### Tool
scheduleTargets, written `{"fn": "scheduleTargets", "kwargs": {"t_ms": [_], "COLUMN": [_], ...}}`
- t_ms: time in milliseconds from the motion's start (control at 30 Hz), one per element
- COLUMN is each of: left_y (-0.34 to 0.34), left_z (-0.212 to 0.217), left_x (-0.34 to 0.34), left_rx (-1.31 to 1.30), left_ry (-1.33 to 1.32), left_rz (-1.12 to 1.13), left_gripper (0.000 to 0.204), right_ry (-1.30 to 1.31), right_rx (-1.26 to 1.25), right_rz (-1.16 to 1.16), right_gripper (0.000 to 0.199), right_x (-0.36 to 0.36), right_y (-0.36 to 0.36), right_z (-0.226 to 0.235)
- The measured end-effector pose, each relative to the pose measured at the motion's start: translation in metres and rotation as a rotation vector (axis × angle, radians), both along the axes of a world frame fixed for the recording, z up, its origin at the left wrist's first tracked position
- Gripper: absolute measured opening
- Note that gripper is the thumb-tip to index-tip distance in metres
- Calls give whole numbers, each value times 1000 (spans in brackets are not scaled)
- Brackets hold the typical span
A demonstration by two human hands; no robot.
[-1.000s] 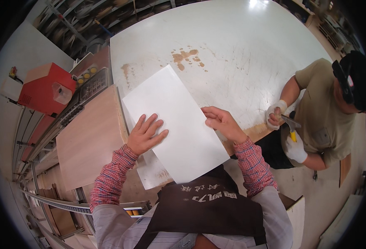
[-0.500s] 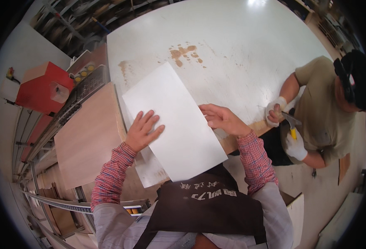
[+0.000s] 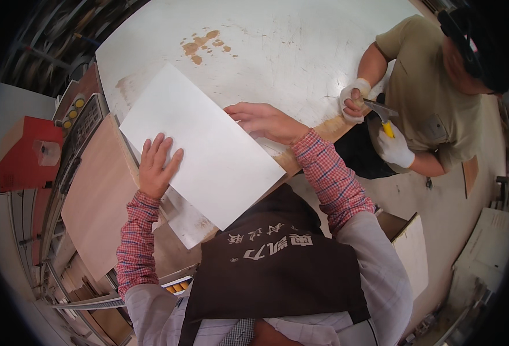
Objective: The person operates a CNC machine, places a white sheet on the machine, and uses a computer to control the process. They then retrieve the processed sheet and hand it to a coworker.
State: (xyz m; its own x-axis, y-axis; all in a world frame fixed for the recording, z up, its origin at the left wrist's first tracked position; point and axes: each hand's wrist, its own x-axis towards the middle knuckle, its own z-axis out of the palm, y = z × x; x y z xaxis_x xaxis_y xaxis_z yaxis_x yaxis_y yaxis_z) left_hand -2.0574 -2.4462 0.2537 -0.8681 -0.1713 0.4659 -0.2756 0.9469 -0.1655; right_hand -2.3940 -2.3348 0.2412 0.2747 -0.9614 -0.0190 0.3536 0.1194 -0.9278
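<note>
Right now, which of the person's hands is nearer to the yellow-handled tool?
Right. The right hand is left of the tool, at the edge of the white panel; the left hand is farther left, on the panel.

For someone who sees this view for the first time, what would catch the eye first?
Probably the white panel in the middle, with the left hand spread on its left side and the right hand at its right edge. Next, perhaps, the co-worker on the right, with a yellow-handled tool at the white gloves, and the red machine at the far left.
</note>
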Motion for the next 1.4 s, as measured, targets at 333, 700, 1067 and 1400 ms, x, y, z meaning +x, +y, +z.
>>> {"fn": "scheduleTargets", "kwargs": {"t_ms": [333,700,1067,1400], "left_y": [3,1,6,38], "left_z": [-3,-2,4,51], "left_x": [3,14,7,-26], "left_rx": [20,35,83,857], "left_ry": [-5,34,41,365], "left_rz": [20,113,61,181], "left_gripper": [37,34,36,33], "right_ry": [45,388,261,441], "right_rx": [-80,5,16,-361], "right_rz": [27,-9,-5,-595], "right_gripper": [64,39,40,49], "right_x": [4,-2,-14,-10], "right_y": [-3,38,58,36], "right_z": [-6,-5,4,27]}}
